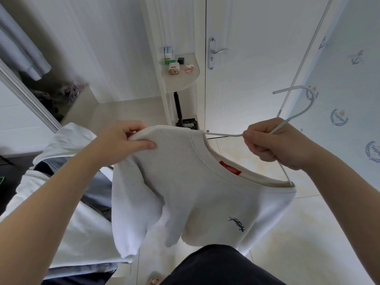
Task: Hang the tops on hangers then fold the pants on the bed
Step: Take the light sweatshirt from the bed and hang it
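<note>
- A person stands over a tiled floor (308,233) holding a white top (205,192) threaded on a thin white hanger (292,118); the top is in the air in front of the body, between both hands, with its red label (230,168) showing inside the neck.
- The right hand (273,142) is closed in a fist round the hanger's neck just below the hook; by the look of it, the grip keeps the frame steady and the hook clear of the cloth; the hook points up and away, toward the door (246,79).
- The left hand (125,138) pinches the top's shoulder between thumb and curled fingers; this seems meant to draw the cloth over the far end of the hanger so that the shoulder sits square.
- One wire arm runs from the right fist into the collar toward the left hand; the other drops into the near shoulder; both ends are hidden under the cloth, so whether they are fully seated cannot be told.
- Both forearms reach forward, wrists at about the same height; the sleeve and body of the top hang loose below.
- Other garments (96,190), white and blue-grey, lie at the left on what appears to be the bed (82,239); whether any of them are pants cannot be told; the folding looks yet to be done.
</note>
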`<state>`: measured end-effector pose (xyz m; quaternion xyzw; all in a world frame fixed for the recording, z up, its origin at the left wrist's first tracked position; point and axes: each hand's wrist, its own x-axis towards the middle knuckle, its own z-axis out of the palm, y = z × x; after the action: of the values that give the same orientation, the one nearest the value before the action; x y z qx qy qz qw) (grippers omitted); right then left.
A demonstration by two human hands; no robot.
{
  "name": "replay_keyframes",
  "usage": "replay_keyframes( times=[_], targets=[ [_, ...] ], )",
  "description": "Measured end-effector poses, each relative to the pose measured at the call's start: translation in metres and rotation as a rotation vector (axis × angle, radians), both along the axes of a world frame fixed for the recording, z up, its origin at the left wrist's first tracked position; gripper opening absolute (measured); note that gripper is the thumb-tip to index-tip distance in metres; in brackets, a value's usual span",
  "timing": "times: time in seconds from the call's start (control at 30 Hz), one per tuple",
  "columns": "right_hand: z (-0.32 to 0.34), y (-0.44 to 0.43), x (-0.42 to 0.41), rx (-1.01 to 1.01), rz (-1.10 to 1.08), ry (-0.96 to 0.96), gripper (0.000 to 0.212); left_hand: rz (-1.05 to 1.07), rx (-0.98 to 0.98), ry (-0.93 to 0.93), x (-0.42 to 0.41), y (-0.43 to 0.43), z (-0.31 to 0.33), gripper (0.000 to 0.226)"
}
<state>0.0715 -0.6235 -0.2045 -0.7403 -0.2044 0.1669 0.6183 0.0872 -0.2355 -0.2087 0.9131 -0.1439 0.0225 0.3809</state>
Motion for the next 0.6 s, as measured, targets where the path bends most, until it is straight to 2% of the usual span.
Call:
replay_keyframes(
  times=[0.1, 0.23, 0.33, 0.43, 0.6],
  targets=[
    [0.000, -0.003, -0.003, 0.015, -0.016, -0.005, 0.041, -0.022, 0.024, 0.008, -0.005, 0.011, -0.024, 0.027],
    [0.001, -0.005, -0.004, -0.017, -0.015, -0.020, 0.041, 0.204, 0.188, -0.075, -0.012, 0.019, -0.078, 0.035],
    [0.000, -0.005, -0.004, -0.072, -0.008, -0.028, 0.041, 0.341, 0.132, -0.057, -0.016, 0.026, -0.102, 0.023],
    [0.001, -0.006, -0.003, -0.126, -0.013, -0.038, 0.042, 0.330, 0.038, -0.072, -0.021, 0.027, -0.105, 0.005],
    [0.002, -0.008, -0.004, -0.152, 0.002, -0.031, 0.042, 0.317, 0.037, -0.048, -0.022, 0.014, -0.090, 0.031]
  ],
)
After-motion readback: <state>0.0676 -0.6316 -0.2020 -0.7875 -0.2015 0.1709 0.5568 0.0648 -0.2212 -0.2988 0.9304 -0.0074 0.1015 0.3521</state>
